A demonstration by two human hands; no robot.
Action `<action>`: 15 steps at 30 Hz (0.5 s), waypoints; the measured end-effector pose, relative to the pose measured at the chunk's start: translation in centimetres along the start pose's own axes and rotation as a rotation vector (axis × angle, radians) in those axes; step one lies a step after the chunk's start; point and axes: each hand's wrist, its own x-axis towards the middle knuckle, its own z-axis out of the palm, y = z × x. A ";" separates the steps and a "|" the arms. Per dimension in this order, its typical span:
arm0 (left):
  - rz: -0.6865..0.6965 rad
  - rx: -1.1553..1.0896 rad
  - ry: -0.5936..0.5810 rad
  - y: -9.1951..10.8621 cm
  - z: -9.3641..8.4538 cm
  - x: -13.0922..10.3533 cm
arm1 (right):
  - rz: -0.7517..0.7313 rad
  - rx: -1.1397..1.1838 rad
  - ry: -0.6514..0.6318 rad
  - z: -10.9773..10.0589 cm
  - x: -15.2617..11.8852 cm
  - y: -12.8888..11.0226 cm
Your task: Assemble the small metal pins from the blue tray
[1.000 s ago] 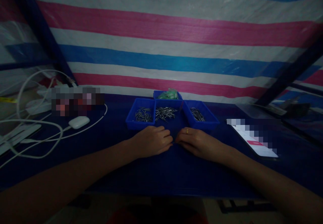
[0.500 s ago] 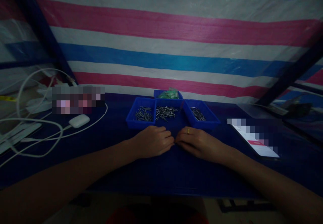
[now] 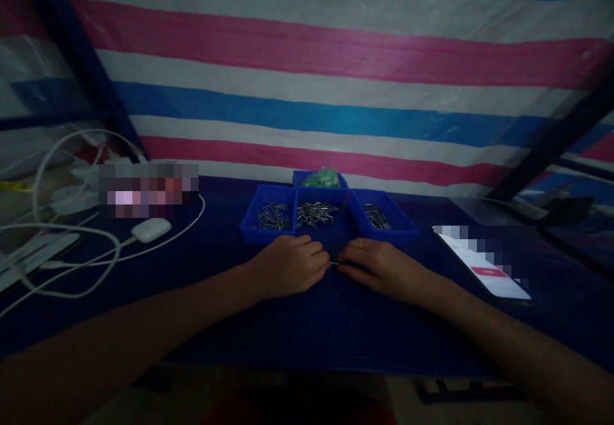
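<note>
My left hand point(image 3: 295, 264) and my right hand point(image 3: 377, 265) rest close together above the blue table point(image 3: 297, 332), fingers closed. A thin metal piece point(image 3: 334, 263) spans the small gap between their fingertips, gripped from both sides; its ends are hidden by the fingers. Just beyond the hands are a left blue tray point(image 3: 247, 225) and a right blue tray point(image 3: 405, 225), each with small metal pins inside. Between them lies a pile of metal pins point(image 3: 314, 214). Behind it, another blue tray point(image 3: 297, 179) holds a green plastic bag point(image 3: 323, 177).
A lit phone point(image 3: 487, 271) lies at the right. White cables point(image 3: 115, 259) and a white earbud case point(image 3: 151, 229) occupy the left side, near a blurred-out patch. A striped sheet point(image 3: 336, 54) hangs behind the table.
My hands have moved slightly apart, and the thin metal piece now shows between the fingertips. The trays and phone stay where they were.
</note>
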 end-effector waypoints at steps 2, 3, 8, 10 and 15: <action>-0.010 0.001 -0.004 0.0 -0.1 0.0 | 0.001 -0.002 0.004 0.1 0.0 0.0; -0.015 0.000 -0.003 0.1 -0.1 0.1 | 0.003 -0.004 0.007 0.0 0.0 0.0; -0.004 0.000 0.012 0.2 -0.3 0.1 | 0.003 -0.001 0.037 -0.1 0.0 -0.2; 0.008 0.001 0.024 0.1 -0.3 0.1 | -0.003 0.005 0.041 -0.1 -0.1 -0.2; 0.056 -0.016 0.048 0.1 -0.4 0.1 | -0.022 -0.002 0.022 0.0 -0.1 -0.3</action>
